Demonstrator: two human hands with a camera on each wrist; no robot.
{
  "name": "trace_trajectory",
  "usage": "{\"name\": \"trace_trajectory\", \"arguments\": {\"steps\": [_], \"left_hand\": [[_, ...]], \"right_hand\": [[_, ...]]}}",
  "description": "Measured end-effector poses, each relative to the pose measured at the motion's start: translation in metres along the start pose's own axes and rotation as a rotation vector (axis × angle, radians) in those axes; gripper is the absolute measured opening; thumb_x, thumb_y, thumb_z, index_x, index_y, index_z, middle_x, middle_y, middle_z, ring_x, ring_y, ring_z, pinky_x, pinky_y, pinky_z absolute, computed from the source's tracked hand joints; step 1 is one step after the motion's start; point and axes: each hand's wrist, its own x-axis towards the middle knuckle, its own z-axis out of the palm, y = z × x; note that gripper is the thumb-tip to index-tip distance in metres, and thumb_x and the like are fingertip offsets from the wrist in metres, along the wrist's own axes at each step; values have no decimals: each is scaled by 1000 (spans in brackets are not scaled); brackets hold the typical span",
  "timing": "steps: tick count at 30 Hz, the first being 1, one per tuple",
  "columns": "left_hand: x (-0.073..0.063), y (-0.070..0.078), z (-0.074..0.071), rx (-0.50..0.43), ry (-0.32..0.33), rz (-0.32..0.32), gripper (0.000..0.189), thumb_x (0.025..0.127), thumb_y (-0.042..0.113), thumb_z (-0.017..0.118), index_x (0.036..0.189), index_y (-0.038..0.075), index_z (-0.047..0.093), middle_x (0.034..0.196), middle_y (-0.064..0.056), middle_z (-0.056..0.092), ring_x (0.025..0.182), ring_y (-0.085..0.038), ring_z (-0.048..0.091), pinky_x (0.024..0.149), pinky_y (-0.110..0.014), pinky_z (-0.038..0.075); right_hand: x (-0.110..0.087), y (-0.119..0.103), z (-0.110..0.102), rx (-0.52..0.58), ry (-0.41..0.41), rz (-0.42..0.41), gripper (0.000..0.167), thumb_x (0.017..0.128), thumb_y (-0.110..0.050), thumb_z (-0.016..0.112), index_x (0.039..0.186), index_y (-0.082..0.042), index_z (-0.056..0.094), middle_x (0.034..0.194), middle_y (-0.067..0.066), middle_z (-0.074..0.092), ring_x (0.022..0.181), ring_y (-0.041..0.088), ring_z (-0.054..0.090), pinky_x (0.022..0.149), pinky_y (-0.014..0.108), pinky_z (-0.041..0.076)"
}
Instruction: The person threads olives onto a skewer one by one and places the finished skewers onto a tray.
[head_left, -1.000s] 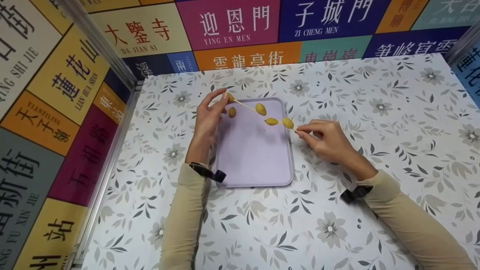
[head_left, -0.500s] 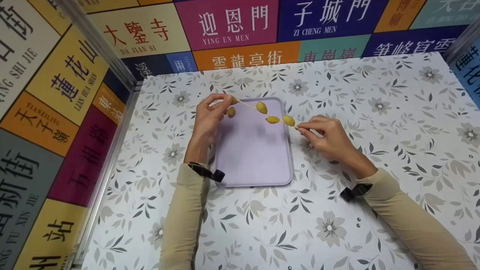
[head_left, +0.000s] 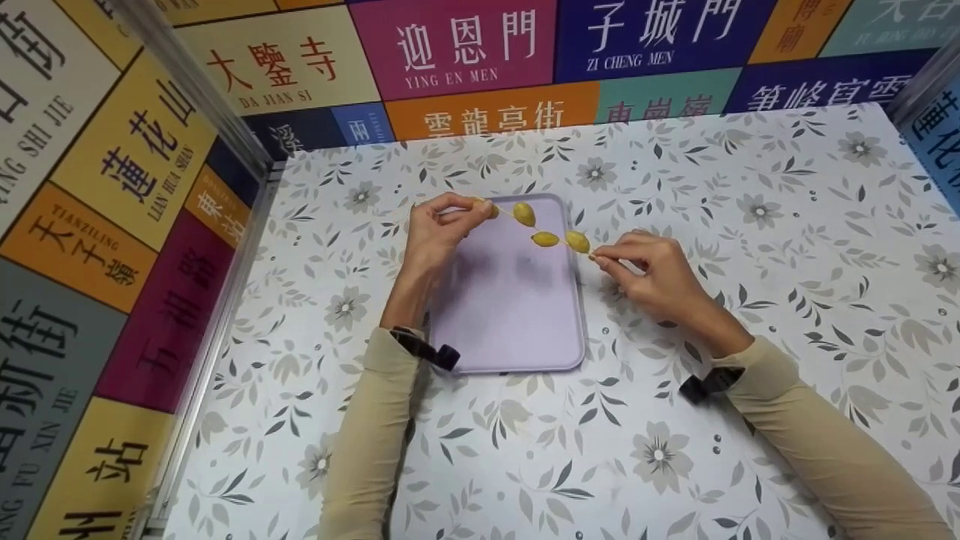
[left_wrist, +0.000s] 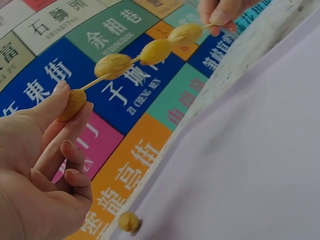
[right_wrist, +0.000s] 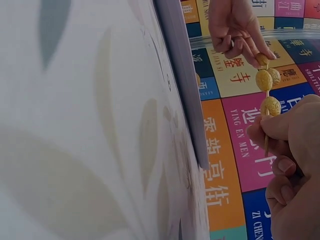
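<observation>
My right hand (head_left: 656,277) pinches one end of a thin wooden skewer (left_wrist: 95,82) between thumb and fingertips. Threaded along it are three yellow, wrinkled oval fruits, with the middle fruit (left_wrist: 155,52) close to the one nearest that hand. At the other end my left hand (head_left: 442,229) pinches a browner fruit (left_wrist: 74,105) on the skewer's tip; how deep the tip sits inside cannot be seen. The skewer is held above a lilac tray (head_left: 517,322). A loose fruit (left_wrist: 129,221) lies near the tray's edge in the left wrist view, hidden behind my left hand in the head view.
A white tablecloth (head_left: 660,457) with grey flowers and leaves covers the table. Coloured panels with lettering form a back wall (head_left: 480,45) and a left wall (head_left: 135,165) beyond the table's edges. Both wrists wear black straps with small cameras.
My left hand has moved right and slightly down, towards the fruits on the skewer, with its fruit. It now covers the loose fruit in the head view. The right hand has barely moved.
</observation>
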Motion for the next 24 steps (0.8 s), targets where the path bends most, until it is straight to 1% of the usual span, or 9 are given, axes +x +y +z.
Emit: {"name": "trace_trajectory", "arguments": {"steps": [3, 7, 10, 11, 14, 15, 18, 21, 24], "left_hand": [[-2, 1, 5, 7, -5, 16, 23, 91, 30, 91, 100, 11, 80, 101, -6, 86, 109, -24, 80, 85, -32, 44], [-3, 2, 9, 2, -7, 24, 22, 93, 29, 89, 101, 12, 79, 102, -5, 86, 109, -25, 78, 86, -32, 44], [-4, 2, 11, 3, -21, 52, 21, 95, 28, 87, 104, 12, 78, 102, -5, 85, 107, -28, 76, 86, -31, 45], [-4, 1, 11, 3, -31, 74, 21, 95, 27, 87, 107, 12, 78, 101, -6, 85, 107, -31, 76, 85, -31, 46], [-3, -1, 12, 16, -56, 150, 21, 98, 23, 84, 117, 13, 80, 101, -7, 85, 105, -32, 77, 86, -31, 52], [-3, -1, 11, 24, -64, 172, 22, 99, 22, 83, 118, 14, 81, 101, -6, 85, 103, -29, 78, 86, -31, 54], [-2, -3, 11, 25, -92, 221, 21, 100, 18, 81, 120, 11, 82, 105, -7, 85, 102, -24, 80, 93, -33, 60], [-2, -3, 10, 6, -118, 218, 18, 99, 14, 81, 115, 8, 82, 108, -7, 84, 105, -25, 80, 99, -34, 61], [-2, -4, 10, -10, -136, 205, 17, 98, 12, 82, 114, 7, 81, 107, -8, 83, 107, -35, 78, 97, -32, 61]], "right_hand": [[1, -1, 0, 5, 0, 11, 16, 97, -6, 82, 110, -12, 87, 83, -2, 77, 67, 9, 51, 60, 28, 40], [1, -2, 0, 12, 1, 8, 16, 97, -6, 82, 111, -12, 87, 85, -1, 79, 69, 8, 54, 61, 27, 42], [0, -2, 1, 19, 0, 1, 17, 96, -5, 82, 111, -11, 87, 87, 0, 80, 71, 9, 58, 63, 23, 44], [0, -2, 1, 23, -1, 4, 17, 97, -5, 82, 111, -11, 87, 88, 0, 80, 72, 9, 59, 65, 21, 45], [0, -3, 1, 34, -8, 15, 17, 97, -5, 81, 112, -12, 87, 89, 0, 80, 75, 9, 62, 70, 16, 47], [0, -3, 1, 39, -12, 20, 17, 97, -6, 81, 112, -12, 87, 90, 0, 80, 76, 9, 63, 72, 15, 48], [0, -4, 1, 43, -11, 18, 17, 97, -5, 81, 111, -12, 87, 88, -1, 80, 75, 9, 62, 70, 17, 47], [0, -4, 2, 43, -10, 7, 17, 96, -4, 82, 110, -11, 87, 86, -1, 80, 74, 9, 60, 68, 21, 46], [0, -3, 3, 50, -9, -7, 17, 95, -2, 83, 109, -10, 87, 85, 0, 79, 74, 9, 61, 67, 24, 46]]}}
